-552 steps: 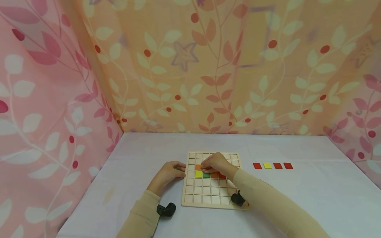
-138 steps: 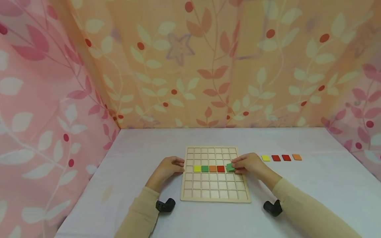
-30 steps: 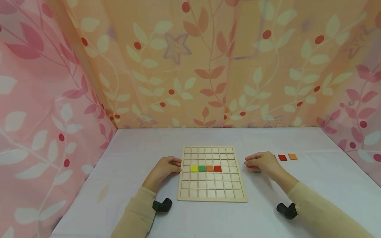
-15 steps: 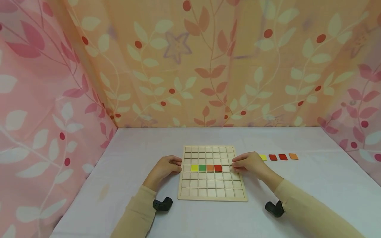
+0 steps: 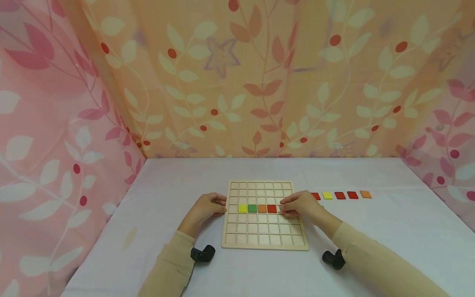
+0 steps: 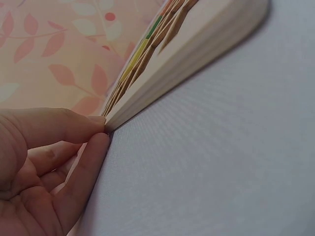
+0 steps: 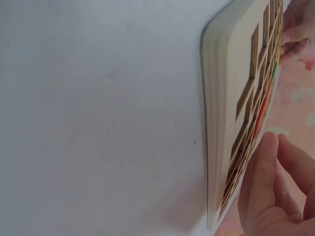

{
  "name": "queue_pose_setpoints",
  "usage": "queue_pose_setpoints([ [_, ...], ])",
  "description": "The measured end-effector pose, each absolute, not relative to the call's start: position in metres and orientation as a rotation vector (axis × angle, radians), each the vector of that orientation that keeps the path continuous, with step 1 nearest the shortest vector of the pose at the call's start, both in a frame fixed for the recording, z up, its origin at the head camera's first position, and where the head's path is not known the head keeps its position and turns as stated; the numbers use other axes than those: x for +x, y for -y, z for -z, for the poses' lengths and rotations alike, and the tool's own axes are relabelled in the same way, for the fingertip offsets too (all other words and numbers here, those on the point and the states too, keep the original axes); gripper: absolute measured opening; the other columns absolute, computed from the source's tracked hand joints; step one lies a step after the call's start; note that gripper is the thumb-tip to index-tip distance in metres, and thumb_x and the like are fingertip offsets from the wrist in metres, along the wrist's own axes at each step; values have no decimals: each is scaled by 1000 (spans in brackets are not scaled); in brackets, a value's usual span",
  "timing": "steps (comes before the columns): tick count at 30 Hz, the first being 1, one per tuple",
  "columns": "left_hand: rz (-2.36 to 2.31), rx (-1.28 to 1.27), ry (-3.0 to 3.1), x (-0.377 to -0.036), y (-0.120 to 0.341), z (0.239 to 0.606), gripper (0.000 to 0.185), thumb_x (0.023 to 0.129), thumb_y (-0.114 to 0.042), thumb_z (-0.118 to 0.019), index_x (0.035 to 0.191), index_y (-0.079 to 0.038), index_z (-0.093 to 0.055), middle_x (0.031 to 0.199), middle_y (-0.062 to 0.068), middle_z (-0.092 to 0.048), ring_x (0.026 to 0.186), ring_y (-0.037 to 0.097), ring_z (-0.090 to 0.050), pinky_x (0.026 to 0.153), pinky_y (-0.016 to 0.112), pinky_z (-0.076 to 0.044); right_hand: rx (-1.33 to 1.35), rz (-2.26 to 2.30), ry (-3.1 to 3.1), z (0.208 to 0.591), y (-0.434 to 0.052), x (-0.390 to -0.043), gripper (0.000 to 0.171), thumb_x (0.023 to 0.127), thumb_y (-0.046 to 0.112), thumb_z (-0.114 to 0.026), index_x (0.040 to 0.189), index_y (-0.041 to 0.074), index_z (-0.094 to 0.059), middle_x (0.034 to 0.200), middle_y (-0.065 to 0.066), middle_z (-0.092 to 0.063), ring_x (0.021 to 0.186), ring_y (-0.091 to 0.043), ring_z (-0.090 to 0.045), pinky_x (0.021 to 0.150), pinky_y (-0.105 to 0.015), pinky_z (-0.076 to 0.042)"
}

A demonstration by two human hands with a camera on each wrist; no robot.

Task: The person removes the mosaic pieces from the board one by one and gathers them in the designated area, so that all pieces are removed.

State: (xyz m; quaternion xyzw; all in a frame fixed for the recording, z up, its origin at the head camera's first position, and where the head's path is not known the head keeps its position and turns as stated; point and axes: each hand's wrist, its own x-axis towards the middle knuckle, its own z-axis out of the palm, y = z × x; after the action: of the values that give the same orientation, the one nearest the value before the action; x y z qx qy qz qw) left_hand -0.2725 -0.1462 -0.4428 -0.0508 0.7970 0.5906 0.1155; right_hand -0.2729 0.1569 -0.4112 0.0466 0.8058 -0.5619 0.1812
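A square wooden grid board (image 5: pixel 265 243) lies on the table. One row holds a yellow tile (image 5: pixel 242 208), a green tile (image 5: pixel 252 208), an orange tile (image 5: pixel 262 208) and a red tile (image 5: pixel 271 208). My left hand (image 5: pixel 204 210) touches the board's left edge with nearly straight fingertips; the left wrist view shows its fingers (image 6: pixel 74 130) at the rim. Over the board's right side, my right hand (image 5: pixel 302 206) has its fingertips just right of the red tile. In the right wrist view, thumb and finger (image 7: pixel 263 167) come close together with nothing visible between them.
Right of the board, a line of loose tiles runs along the white table (image 5: pixel 178 177): a red tile (image 5: pixel 316 196) partly behind my hand, a yellow tile (image 5: pixel 327 195), two more red and an orange tile (image 5: pixel 365 194). Patterned cloth (image 5: pixel 230 90) rises behind the table.
My right hand has moved left from beside the board to over it, toward the red tile. The green tile seen by it a second ago is out of sight. The left hand stays.
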Motion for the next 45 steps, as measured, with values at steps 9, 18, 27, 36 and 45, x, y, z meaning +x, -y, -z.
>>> queue_pose_setpoints([
  [9, -1716, -133, -2348, -273, 146, 442, 35, 76, 5, -68, 110, 1, -62, 97, 12, -62, 81, 15, -60, 72, 28, -54, 104, 1574, -2273, 412, -154, -270, 26, 81, 6, -69, 104, -7, -66, 88, -14, -70, 69, -16, -68, 69, -29, -56],
  [18, -1708, -121, -2352, -272, 146, 443, 35, 76, 4, -68, 110, 1, -62, 97, 12, -62, 81, 15, -60, 71, 27, -54, 192, 1613, -2214, 414, -148, -275, 25, 78, 2, -71, 101, -7, -66, 82, -10, -70, 64, -15, -67, 65, -29, -56],
  [27, -1723, -126, -2339, -272, 146, 444, 34, 76, 5, -68, 109, 1, -62, 97, 12, -62, 81, 15, -60, 71, 27, -54, 159, 1580, -2226, 416, -148, -276, 25, 81, 6, -69, 103, -7, -66, 81, -9, -70, 62, -13, -65, 65, -28, -56],
  [36, -1724, -127, -2341, -271, 146, 443, 35, 75, 5, -68, 109, 1, -62, 96, 12, -62, 81, 15, -60, 71, 27, -54, 157, 1572, -2239, 417, -146, -275, 25, 80, 5, -70, 102, -6, -66, 81, -8, -70, 62, -15, -66, 66, -29, -56],
  [45, -1723, -127, -2334, -271, 146, 442, 35, 76, 5, -68, 110, 2, -61, 98, 13, -61, 80, 15, -59, 71, 27, -54, 184, 1504, -2283, 415, -143, -277, 26, 79, 9, -72, 102, -3, -68, 80, -8, -69, 62, -14, -65, 65, -27, -56],
])
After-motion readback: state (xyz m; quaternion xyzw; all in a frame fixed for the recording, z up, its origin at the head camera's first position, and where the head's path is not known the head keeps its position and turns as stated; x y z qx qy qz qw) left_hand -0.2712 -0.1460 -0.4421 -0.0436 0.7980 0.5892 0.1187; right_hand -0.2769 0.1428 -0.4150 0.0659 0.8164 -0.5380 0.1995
